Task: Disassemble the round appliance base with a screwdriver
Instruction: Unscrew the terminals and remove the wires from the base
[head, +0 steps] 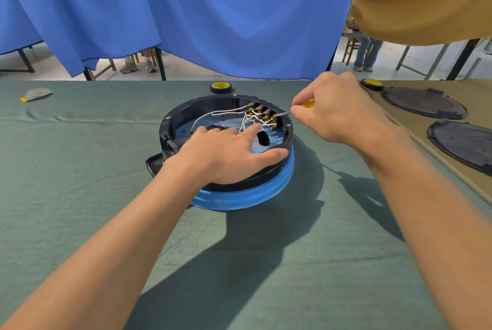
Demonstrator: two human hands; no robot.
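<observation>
From my seat, the round appliance base (pixel 247 194) sits at the middle of the green table cloth (pixel 80 183), open side up, with a black rim over a blue band. My left hand (pixel 226 152) lies flat over the rim at 6 o'clock. Its thumb runs along the rim and its index finger stretches into the white wires (pixel 221 113). My right hand (pixel 338 111) pinches the yellow-handled screwdriver (pixel 308 103), and the tip is at the terminal block (pixel 262 112), at 1 o'clock inside the base.

The only label I can find is the yellow core of the tape roll (pixel 221 87), just beyond the base at 12 o'clock; its print is too small to read. A second tape roll (pixel 371 84) sits at 2 o'clock, behind my right hand.

The far table edge runs just past the first roll, under the blue curtain (pixel 213 10). At 3 o'clock the green cloth ends against a tan sheet (pixel 476 90) that carries two black round covers (pixel 423 103) (pixel 463 148). Bare cloth stretches wide from 7 to 10 o'clock, apart from a grey scrap (pixel 37 94) far out at 10. A black tab juts from the base at 8 o'clock.
</observation>
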